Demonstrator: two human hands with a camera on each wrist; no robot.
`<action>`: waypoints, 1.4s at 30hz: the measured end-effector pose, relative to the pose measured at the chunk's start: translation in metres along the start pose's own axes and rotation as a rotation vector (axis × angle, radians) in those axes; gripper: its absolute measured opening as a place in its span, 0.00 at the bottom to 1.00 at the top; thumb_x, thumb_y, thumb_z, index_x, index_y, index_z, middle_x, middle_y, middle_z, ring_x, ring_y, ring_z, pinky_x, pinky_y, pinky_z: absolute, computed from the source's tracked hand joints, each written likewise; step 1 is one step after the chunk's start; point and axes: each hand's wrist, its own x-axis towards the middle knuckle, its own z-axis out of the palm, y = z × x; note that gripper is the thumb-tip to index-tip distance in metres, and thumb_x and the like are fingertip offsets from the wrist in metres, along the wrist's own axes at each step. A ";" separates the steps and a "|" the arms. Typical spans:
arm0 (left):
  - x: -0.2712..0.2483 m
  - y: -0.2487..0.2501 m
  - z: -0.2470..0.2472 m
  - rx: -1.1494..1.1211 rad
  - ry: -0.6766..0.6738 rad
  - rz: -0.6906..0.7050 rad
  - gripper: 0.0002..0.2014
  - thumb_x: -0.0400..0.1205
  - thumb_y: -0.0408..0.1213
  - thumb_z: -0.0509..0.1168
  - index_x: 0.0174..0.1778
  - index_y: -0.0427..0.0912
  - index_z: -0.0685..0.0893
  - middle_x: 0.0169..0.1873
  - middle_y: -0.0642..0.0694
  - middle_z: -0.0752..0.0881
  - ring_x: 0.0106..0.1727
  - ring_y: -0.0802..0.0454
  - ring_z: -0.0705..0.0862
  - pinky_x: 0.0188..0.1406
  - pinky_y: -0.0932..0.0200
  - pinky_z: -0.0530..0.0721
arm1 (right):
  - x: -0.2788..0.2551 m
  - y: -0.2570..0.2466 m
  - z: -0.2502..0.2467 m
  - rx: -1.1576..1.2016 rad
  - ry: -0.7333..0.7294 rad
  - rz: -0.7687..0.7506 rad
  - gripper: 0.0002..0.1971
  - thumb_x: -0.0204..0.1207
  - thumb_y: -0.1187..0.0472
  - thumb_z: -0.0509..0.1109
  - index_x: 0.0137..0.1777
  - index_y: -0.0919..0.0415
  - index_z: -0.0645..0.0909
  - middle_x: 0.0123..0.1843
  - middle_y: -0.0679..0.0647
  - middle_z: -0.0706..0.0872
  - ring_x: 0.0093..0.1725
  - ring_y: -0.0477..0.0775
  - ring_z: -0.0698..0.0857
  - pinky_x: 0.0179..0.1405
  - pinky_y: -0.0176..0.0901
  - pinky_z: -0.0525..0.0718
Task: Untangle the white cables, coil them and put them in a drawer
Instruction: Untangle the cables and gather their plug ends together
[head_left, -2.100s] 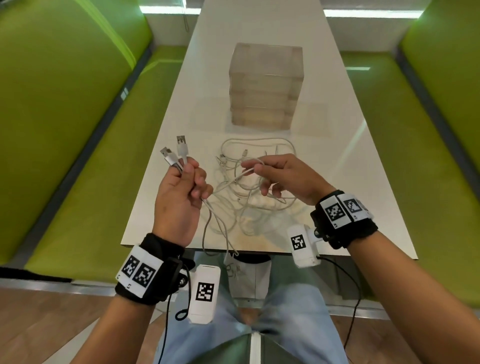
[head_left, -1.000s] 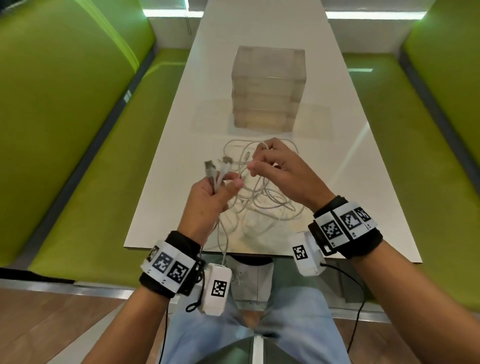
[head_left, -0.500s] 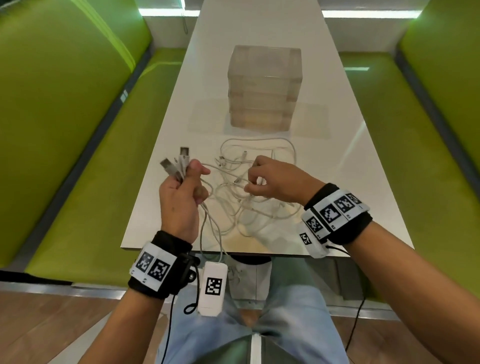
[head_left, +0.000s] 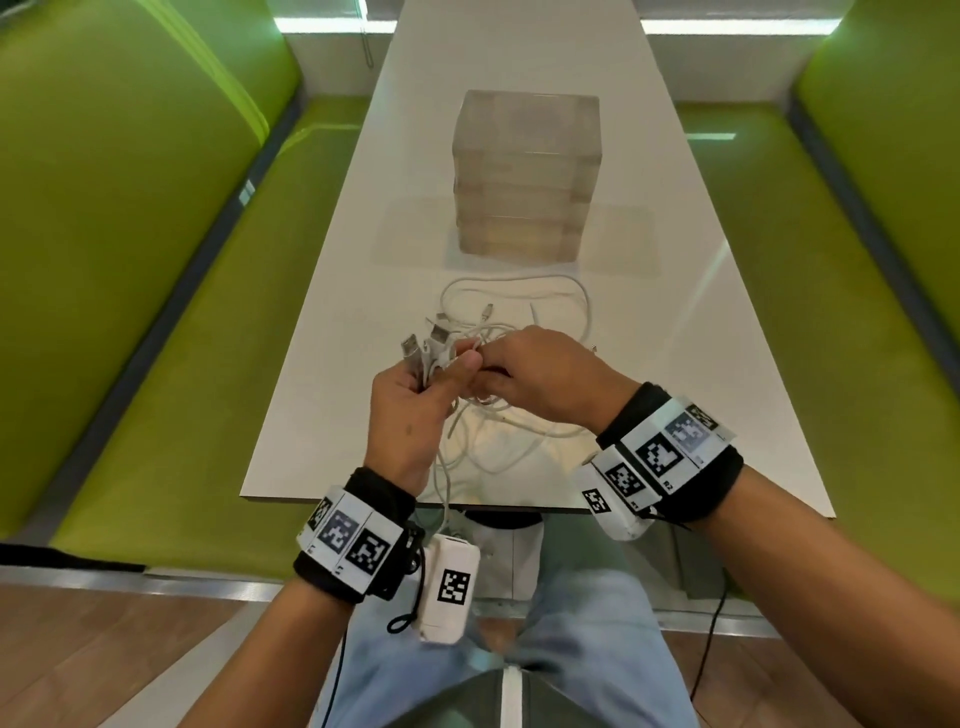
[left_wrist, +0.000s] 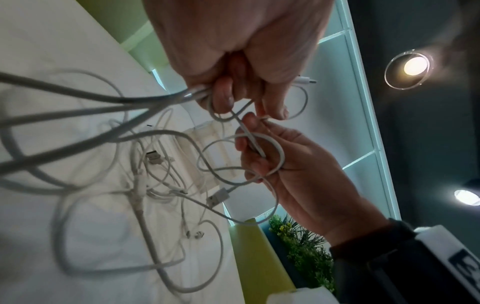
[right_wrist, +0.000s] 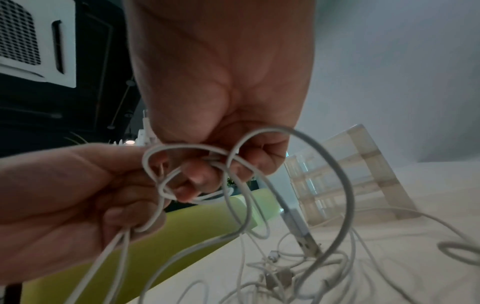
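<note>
- Green benches (head_left: 156, 291) flank the long white table (head_left: 691, 332) you sit at.
- Your left hand (head_left: 410, 410) is curled round a bundle of white cables (head_left: 519, 436), with two USB plugs (head_left: 423, 348) sticking out above its fingers.
- Your right hand (head_left: 540, 382) meets the left fingertip to fingertip, its fingers and thumb pinching a loop of the same cables just beside the plugs.
- Beneath both hands the rest of the tangle lies on the table, with strands running up into each grip.
- Beyond your hands, past the tangle, stands a translucent drawer unit (head_left: 524, 171), its drawers closed.
</note>
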 end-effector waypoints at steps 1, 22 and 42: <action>0.002 0.000 0.000 0.008 0.016 0.008 0.03 0.78 0.29 0.69 0.44 0.38 0.87 0.31 0.48 0.88 0.29 0.60 0.83 0.28 0.68 0.78 | 0.000 -0.001 0.002 0.009 0.018 -0.005 0.11 0.81 0.55 0.63 0.49 0.55 0.88 0.41 0.50 0.90 0.40 0.50 0.84 0.39 0.45 0.76; 0.017 0.024 -0.034 0.089 0.100 0.055 0.12 0.85 0.46 0.59 0.37 0.45 0.76 0.21 0.58 0.69 0.23 0.61 0.67 0.23 0.67 0.72 | 0.004 0.048 0.003 0.357 0.382 0.111 0.08 0.78 0.63 0.68 0.50 0.62 0.88 0.45 0.53 0.89 0.41 0.41 0.83 0.46 0.28 0.78; 0.024 0.053 -0.024 -0.085 0.066 0.131 0.14 0.83 0.27 0.60 0.31 0.41 0.75 0.14 0.58 0.65 0.17 0.60 0.61 0.17 0.65 0.62 | 0.003 0.059 0.026 -0.083 0.119 0.186 0.07 0.82 0.56 0.60 0.45 0.57 0.75 0.42 0.49 0.76 0.43 0.59 0.81 0.34 0.45 0.71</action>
